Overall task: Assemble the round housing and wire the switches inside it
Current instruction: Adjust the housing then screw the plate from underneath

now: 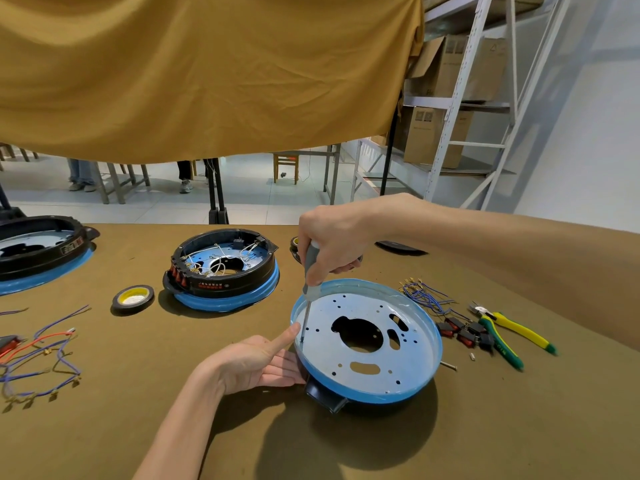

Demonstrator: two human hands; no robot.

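A round housing (388,355) with a blue-filmed metal plate and a black base lies on the brown table in front of me. My right hand (332,244) grips a grey-handled screwdriver (309,271) held upright, its tip on a hole near the plate's left edge. My left hand (259,362) holds the housing's left side, thumb against the rim and fingers beneath it. Several red and black switches (465,332) lie just right of the housing, beside blue wires (424,296) with terminals.
A wired housing (225,268) stands at centre left, another housing (41,251) at far left. A roll of black tape (133,298) and loose coloured wires (41,355) lie left. Yellow-green pliers (505,332) lie right. A loose screw (449,366) sits by the housing.
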